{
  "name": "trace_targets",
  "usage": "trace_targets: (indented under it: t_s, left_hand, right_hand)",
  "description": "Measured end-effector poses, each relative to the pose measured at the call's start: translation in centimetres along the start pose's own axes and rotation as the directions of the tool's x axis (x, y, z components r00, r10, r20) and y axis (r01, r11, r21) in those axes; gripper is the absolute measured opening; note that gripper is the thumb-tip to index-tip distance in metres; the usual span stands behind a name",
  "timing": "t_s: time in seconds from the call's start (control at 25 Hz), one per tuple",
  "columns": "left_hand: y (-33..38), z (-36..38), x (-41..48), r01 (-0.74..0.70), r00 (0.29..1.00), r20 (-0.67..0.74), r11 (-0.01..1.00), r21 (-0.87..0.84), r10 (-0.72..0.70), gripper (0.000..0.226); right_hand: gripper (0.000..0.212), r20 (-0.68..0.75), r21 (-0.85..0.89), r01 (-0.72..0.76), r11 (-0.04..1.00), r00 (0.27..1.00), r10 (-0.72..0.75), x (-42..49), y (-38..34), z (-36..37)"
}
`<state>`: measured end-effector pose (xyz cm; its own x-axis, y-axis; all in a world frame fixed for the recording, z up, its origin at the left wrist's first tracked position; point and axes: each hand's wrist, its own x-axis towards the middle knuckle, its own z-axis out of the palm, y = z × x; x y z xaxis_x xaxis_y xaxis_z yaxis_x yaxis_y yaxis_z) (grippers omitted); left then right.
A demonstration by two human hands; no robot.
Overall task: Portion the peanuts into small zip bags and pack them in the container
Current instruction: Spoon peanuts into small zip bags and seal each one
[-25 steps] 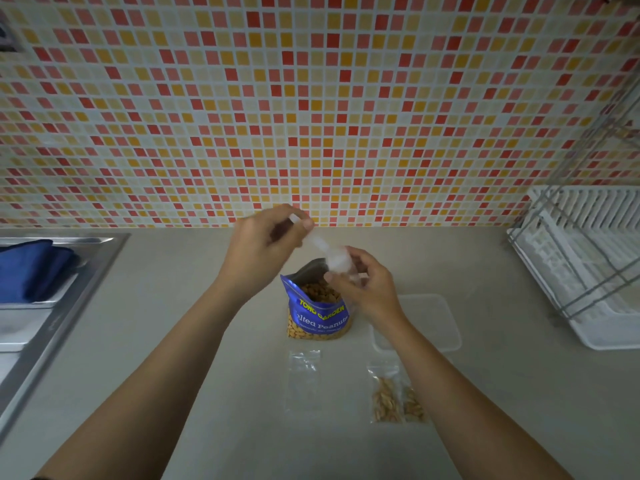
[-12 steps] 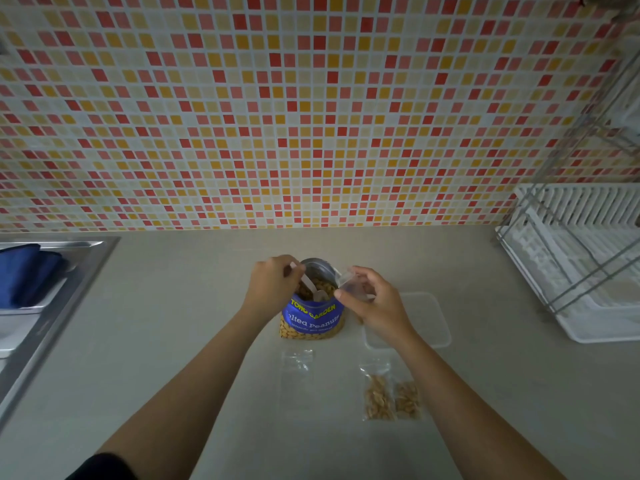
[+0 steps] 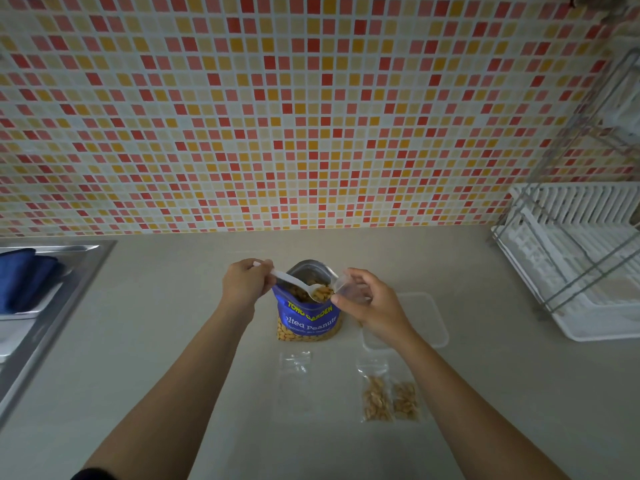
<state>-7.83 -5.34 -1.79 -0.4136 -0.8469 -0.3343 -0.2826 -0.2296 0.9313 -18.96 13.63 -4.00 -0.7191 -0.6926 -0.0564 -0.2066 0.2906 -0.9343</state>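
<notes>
Left hand [image 3: 244, 284]: grip closed around the handle of a white spoon [image 3: 294, 283], its bowl loaded with peanuts over the open blue peanut bag [image 3: 308, 320] standing on the table [image 3: 166, 341]. Right hand [image 3: 372, 303]: grip pinching a small clear zip bag [image 3: 346, 285], its mouth just beside the spoon bowl. Clear container [image 3: 427, 320] on the table behind the right wrist. Empty zip bag [image 3: 294, 379] and two filled bags [image 3: 375, 398] lie nearer the person. Dish rack [image 3: 571, 258] far right, sink [image 3: 52, 306] left.

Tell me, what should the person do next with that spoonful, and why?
Probably tip the spoon into the small zip bag: the left hand holds it loaded with peanuts at the bag's mouth, which the right hand pinches open.
</notes>
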Motion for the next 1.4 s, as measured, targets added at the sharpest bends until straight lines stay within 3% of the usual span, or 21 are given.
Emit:
trace_targets:
  t_s: [0.36, 0.56, 0.64, 0.76, 0.84, 0.88, 0.96, 1.0, 1.04, 1.08, 1.16, 1.2, 1.28, 1.36, 1.4]
  left_hand:
    - [-0.8, -2.5, 1.2, 0.002, 0.999, -0.032, 0.991, -0.136, -0.007, 0.017]
    - [0.6, -3.0, 1.3, 0.003, 0.999, -0.035, 0.975, -0.22, -0.011, 0.019]
    - [2.1, -2.9, 1.1, -0.035, 0.999, -0.025, 0.973, -0.23, 0.03, 0.017]
    - [4.1, -2.3, -0.3, -0.193, 0.981, -0.001, 0.976, -0.096, 0.194, 0.014]
    - [5.2, -1.8, -2.4, -0.452, 0.891, 0.084, 0.889, 0.075, 0.446, 0.015]
    - [5.7, -1.6, -3.7, -0.616, 0.787, 0.157, 0.767, 0.18, 0.596, 0.017]
    - [6.2, -1.7, -6.0, -0.879, 0.462, 0.311, 0.382, 0.286, 0.83, 0.02]
    - [6.3, -1.9, -6.5, -0.93, 0.322, 0.34, 0.226, 0.291, 0.884, 0.022]
    - [6.3, -2.1, -6.6, -0.941, 0.262, 0.3, 0.173, 0.291, 0.917, 0.022]
    - [6.2, -2.4, -6.4, -0.926, 0.311, 0.19, 0.251, 0.282, 0.931, 0.022]
    - [5.8, -2.8, -5.4, -0.788, 0.604, -0.056, 0.606, 0.111, 0.795, 0.017]
    - [5.1, -2.7, -4.9, -0.681, 0.725, -0.101, 0.731, 0.045, 0.681, 0.017]
    - [3.0, -2.3, -3.9, -0.532, 0.839, -0.038, 0.833, 0.153, 0.543, 0.016]
    - [0.6, -1.5, -3.3, -0.44, 0.894, 0.08, 0.825, 0.355, 0.442, 0.014]
    - [-0.2, -1.3, -3.5, -0.4, 0.913, 0.108, 0.814, 0.421, 0.393, 0.023]
  right_hand:
    - [0.062, -0.064, -0.257, 0.106, 0.961, 0.99, -0.126, 0.9, -2.1, -0.1]
    - [0.063, 0.0, -0.399, 0.126, 0.908, 0.99, -0.138, 1.2, -1.8, 0.4]
    - [0.063, 0.004, -0.41, 0.145, 0.9, 0.988, -0.158, 1.3, -2.0, 1.0]
    - [0.059, -0.043, -0.366, 0.172, 0.914, 0.979, -0.201, 1.2, -2.7, 1.8]
    - [0.058, -0.09, -0.302, 0.177, 0.937, 0.973, -0.213, 1.1, -3.1, 2.4]
    - [0.057, -0.119, -0.253, 0.174, 0.952, 0.971, -0.209, 1.1, -3.1, 2.7]
    - [0.056, -0.174, -0.154, 0.156, 0.976, 0.968, -0.182, 1.1, -3.2, 3.0]
    - [0.055, -0.19, -0.12, 0.145, 0.982, 0.968, -0.166, 1.1, -3.3, 3.1]
    - [0.055, -0.2, -0.097, 0.132, 0.986, 0.968, -0.149, 1.0, -3.4, 3.0]
    - [0.055, -0.207, -0.08, 0.119, 0.99, 0.969, -0.133, 0.9, -3.5, 2.8]
    - [0.052, -0.228, -0.065, 0.105, 0.992, 0.966, -0.117, 0.3, -3.6, 2.3]
    - [0.051, -0.245, -0.067, 0.102, 0.992, 0.963, -0.116, 0.0, -3.6, 2.0]
    - [0.046, -0.282, -0.078, 0.1, 0.992, 0.952, -0.119, -0.6, -3.6, 1.5]
    - [0.043, -0.298, -0.09, 0.095, 0.991, 0.947, -0.118, -1.0, -3.7, 1.1]
    - [0.042, -0.297, -0.099, 0.095, 0.991, 0.947, -0.121, -1.3, -3.8, 1.0]
